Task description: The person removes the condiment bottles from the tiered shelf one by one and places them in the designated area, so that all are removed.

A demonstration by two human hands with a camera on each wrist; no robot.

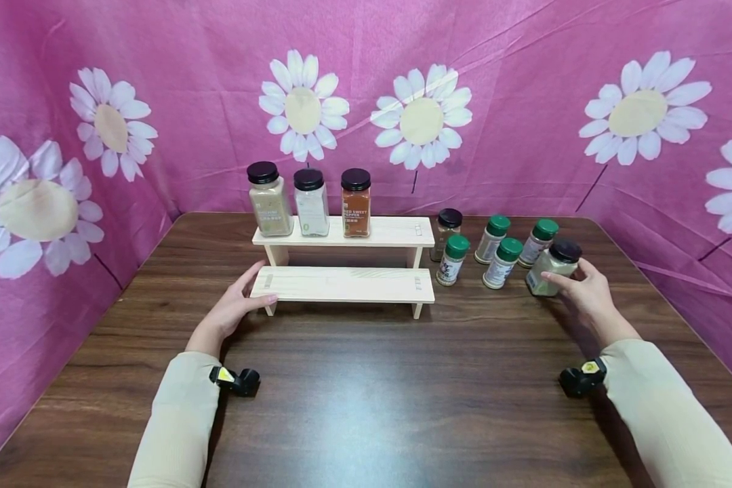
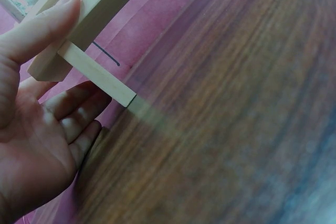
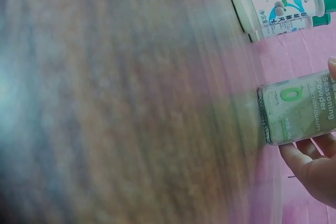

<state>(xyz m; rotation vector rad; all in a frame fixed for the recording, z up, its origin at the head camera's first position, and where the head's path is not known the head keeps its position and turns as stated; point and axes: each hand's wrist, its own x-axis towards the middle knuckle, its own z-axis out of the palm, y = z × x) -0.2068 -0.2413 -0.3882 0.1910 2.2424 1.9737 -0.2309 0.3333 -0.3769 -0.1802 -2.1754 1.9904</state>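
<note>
My left hand [image 1: 234,306] grips the left end of a two-step wooden spice rack [image 1: 348,285], thumb on the lower board and fingers behind it. In the left wrist view, the thumb [image 2: 65,17] lies on the board beside a short wooden leg [image 2: 100,75]. At the right, my right hand [image 1: 588,291] holds a square clear jar of pale green seasoning powder [image 1: 545,272] with a black lid. The right wrist view shows its label and fingers [image 3: 296,161] along its side. On the upper step stand a beige spice jar [image 1: 271,209], a white one [image 1: 312,211] and a red sweet pepper jar [image 1: 356,213].
Several small green-capped shakers, one at the front [image 1: 498,268], stand between the rack and my right hand. A black-lidded jar [image 1: 444,234] is just right of the rack. A pink cloth [image 1: 500,169] with daisies hangs behind the brown wooden table [image 1: 354,400].
</note>
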